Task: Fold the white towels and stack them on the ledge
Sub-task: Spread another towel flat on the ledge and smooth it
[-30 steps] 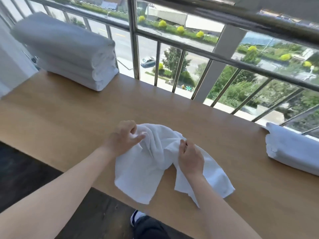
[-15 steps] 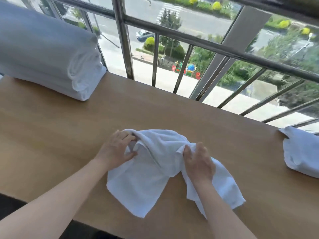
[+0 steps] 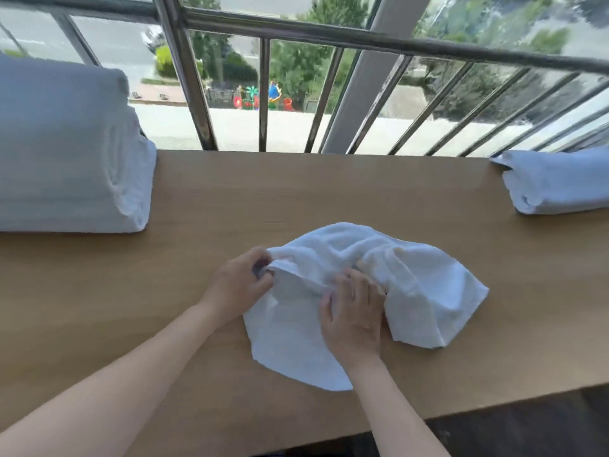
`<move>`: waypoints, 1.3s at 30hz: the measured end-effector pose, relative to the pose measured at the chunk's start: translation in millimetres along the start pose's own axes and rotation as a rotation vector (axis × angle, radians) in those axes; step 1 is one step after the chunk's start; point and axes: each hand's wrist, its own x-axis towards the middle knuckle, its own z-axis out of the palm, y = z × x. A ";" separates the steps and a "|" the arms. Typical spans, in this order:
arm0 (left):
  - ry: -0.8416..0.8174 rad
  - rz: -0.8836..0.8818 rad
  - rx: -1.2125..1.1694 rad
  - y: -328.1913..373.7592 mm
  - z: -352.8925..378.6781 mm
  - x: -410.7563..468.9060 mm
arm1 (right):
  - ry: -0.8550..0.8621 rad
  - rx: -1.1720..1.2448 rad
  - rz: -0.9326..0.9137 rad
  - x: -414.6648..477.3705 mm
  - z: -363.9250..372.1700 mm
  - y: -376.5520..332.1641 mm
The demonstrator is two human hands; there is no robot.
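Note:
A crumpled white towel [image 3: 412,282] lies in the middle of the wooden ledge [image 3: 230,199]. My left hand [image 3: 239,285] pinches its upper left edge between thumb and fingers. Just to the right, my right hand [image 3: 354,318] lies on top of the towel with its fingers curled into the cloth. A tall stack of folded white towels [image 3: 66,153] stands at the far left of the ledge. Another white towel pile [image 3: 557,183] sits at the far right.
A metal railing with vertical bars [image 3: 263,94] runs along the back edge of the ledge, with a street and trees far below. The ledge's near edge drops to a dark floor [image 3: 527,430] at the lower right.
The view has swung lower and closer to the railing. Both hands have shifted along the towel, the left to an edge and the right onto the bunched middle.

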 end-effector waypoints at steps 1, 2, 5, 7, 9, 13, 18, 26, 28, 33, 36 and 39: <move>-0.042 -0.039 -0.059 -4.9 -3.6 -1.5 | -0.026 0.016 -0.011 -10.8 4.6 -12.1; -0.069 -0.060 -0.102 -9.2 -6.9 -3.0 | -0.067 0.053 0.001 -20.0 7.9 -21.9; -0.084 -0.122 -0.185 -18.6 -14.7 -3.0 | -0.098 0.110 0.067 -36.5 14.1 -35.0; -0.108 -0.206 -0.279 -22.3 -21.0 5.2 | -0.077 0.099 0.080 -41.9 17.6 -35.5; -0.176 -0.279 -0.389 -23.1 -28.7 15.1 | -0.112 0.103 0.102 -48.4 20.7 -33.9; -0.073 -0.221 -0.328 -20.8 -44.6 36.4 | -0.180 -0.002 0.200 -64.3 25.1 -29.6; 0.132 -0.019 0.070 -16.9 -51.2 42.9 | -0.181 -0.113 0.332 -73.0 20.7 -46.4; 0.076 0.579 0.419 -12.0 -6.7 -59.0 | -0.446 0.102 0.506 -54.0 14.1 -68.9; -0.071 0.478 0.494 -19.3 7.9 -72.0 | -0.452 0.255 0.441 -51.7 8.8 -70.6; -0.146 0.190 0.561 -29.5 6.5 -60.3 | -0.392 0.772 0.608 -60.8 3.9 -57.4; -0.186 0.083 0.593 -27.6 6.3 -50.9 | -0.260 0.811 0.677 -68.1 -1.2 -47.2; -0.187 0.079 0.653 -17.2 19.7 -50.5 | -0.272 0.701 0.625 -66.2 -6.3 -34.6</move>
